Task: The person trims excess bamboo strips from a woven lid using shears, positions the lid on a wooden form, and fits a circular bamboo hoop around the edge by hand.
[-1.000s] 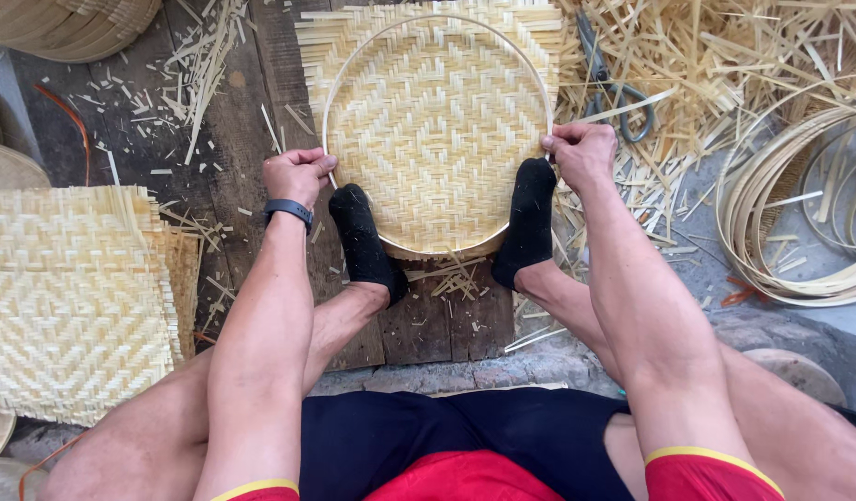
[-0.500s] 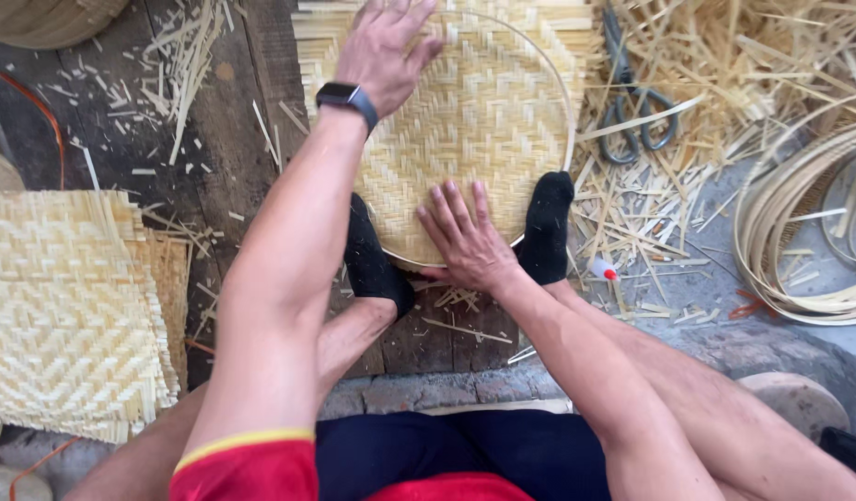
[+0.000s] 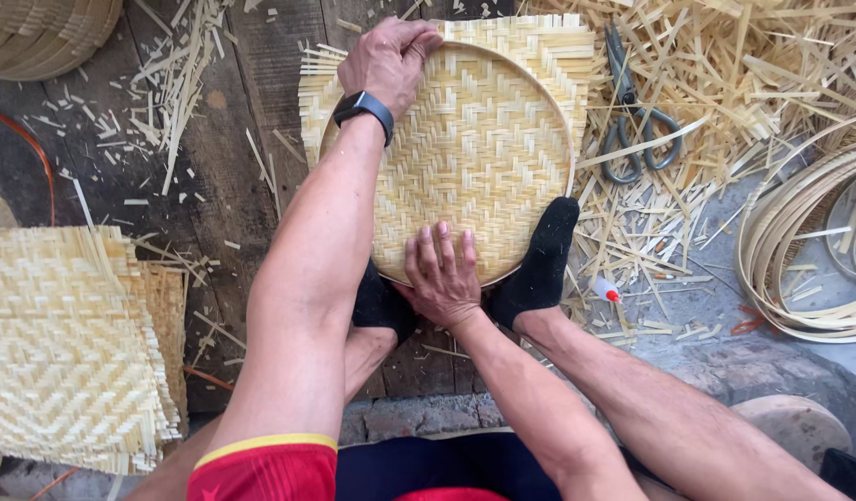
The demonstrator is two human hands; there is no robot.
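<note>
1. My left hand (image 3: 389, 57) reaches across to the far rim of the woven bamboo mat (image 3: 469, 153), fingers curled over the edge where the round hoop (image 3: 569, 139) presses into the weave; it grips the rim there.
2. My right hand (image 3: 442, 276) lies flat and open on the near edge of the mat, fingers spread and pointing away from me, pressing down and clasping nothing.
3. The mat sits on the dark wooden planks (image 3: 233, 139) in front of me, pinned at its near rim by both my feet in black socks (image 3: 542, 264), one on each side of my right hand.
4. A black smartwatch (image 3: 363, 105) rides on my left wrist.
5. Scissors (image 3: 637, 125) rest among loose bamboo strips (image 3: 753, 74) just right of the mat.
6. Coiled bamboo hoops (image 3: 799, 250) lie further right; a stack of square woven mats (image 3: 70, 348) sits at my left.
</note>
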